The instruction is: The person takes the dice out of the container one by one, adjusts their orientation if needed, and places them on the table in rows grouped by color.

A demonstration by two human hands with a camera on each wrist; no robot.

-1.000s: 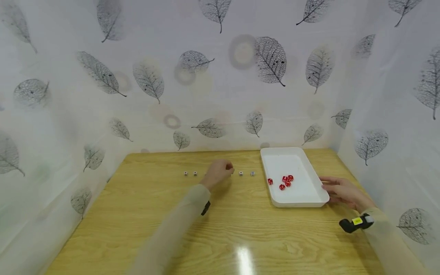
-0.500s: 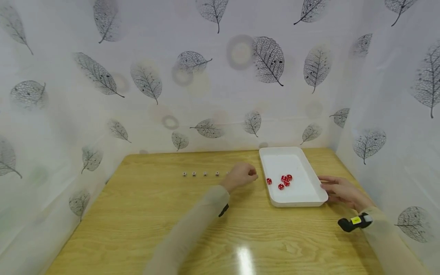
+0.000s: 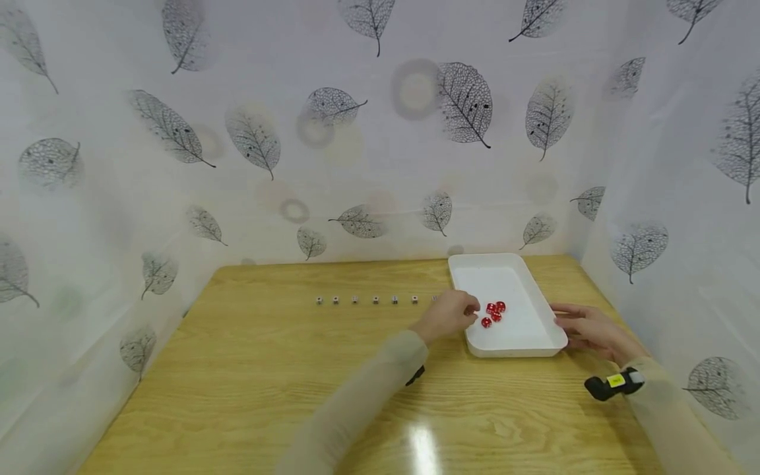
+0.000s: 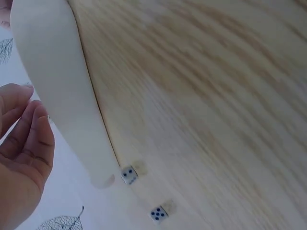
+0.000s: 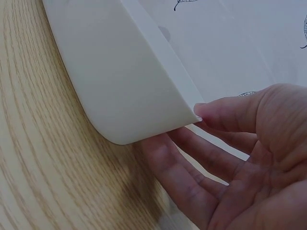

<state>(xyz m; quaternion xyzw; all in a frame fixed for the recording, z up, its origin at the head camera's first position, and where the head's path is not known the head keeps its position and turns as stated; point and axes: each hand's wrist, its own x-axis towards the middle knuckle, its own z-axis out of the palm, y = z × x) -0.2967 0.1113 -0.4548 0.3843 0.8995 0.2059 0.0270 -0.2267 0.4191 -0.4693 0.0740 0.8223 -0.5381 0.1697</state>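
My left hand (image 3: 446, 314) is over the left rim of a white tray (image 3: 509, 280), fingers loosely bent, with nothing visible between thumb and fingertips in the left wrist view. Several red dice (image 3: 495, 316) lie in the tray just right of those fingertips. On the table behind this hand runs a row of small white dice (image 3: 376, 300) with dark pips; two of them, a nearer die (image 4: 129, 175) and another die (image 4: 159, 214), show beside the tray in the left wrist view. My right hand (image 5: 216, 148) grips the tray's corner, thumb on the rim and fingers beneath.
The wooden table (image 3: 249, 369) ends at the back against a pale curtain (image 3: 380, 158) printed with leaves, which also hangs at both sides. A black wrist strap (image 3: 614, 384) sits on the right sleeve.
My left hand has moved right, from above the row of white dice to the tray's left edge, uncovering more of the row and covering the leftmost red die. The right hand stays at the tray.
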